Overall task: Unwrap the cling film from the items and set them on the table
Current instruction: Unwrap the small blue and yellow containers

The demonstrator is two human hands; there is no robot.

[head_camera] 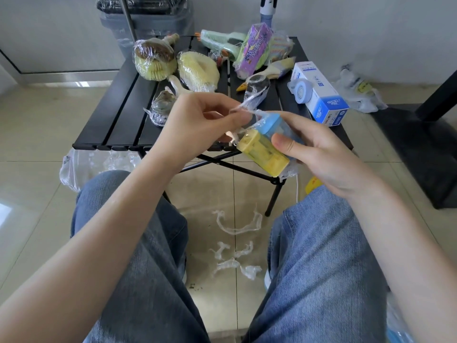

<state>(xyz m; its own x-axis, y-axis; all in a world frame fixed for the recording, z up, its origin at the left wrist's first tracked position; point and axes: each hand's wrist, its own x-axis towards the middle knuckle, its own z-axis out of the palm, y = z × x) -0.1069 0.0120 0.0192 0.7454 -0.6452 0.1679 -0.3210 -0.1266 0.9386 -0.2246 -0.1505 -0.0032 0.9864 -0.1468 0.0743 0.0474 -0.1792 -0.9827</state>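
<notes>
Head view: right hand point(319, 154) grips a yellow-and-blue plastic item point(265, 149) still partly in cling film point(247, 106), thumb pressed on its yellow side, held above the lap near the black folding table's point(116, 115) front edge. Left hand point(197, 127), just left of the item, pinches a twisted film strand pulled up from its blue end. Wrapped brushes point(197, 68) lie on the table.

Grey lined bin point(148, 18) behind my desk; blue-white box point(321, 95) at its right edge, tape dispenser point(300, 91) touching it; my jeans point(319, 256) below.
</notes>
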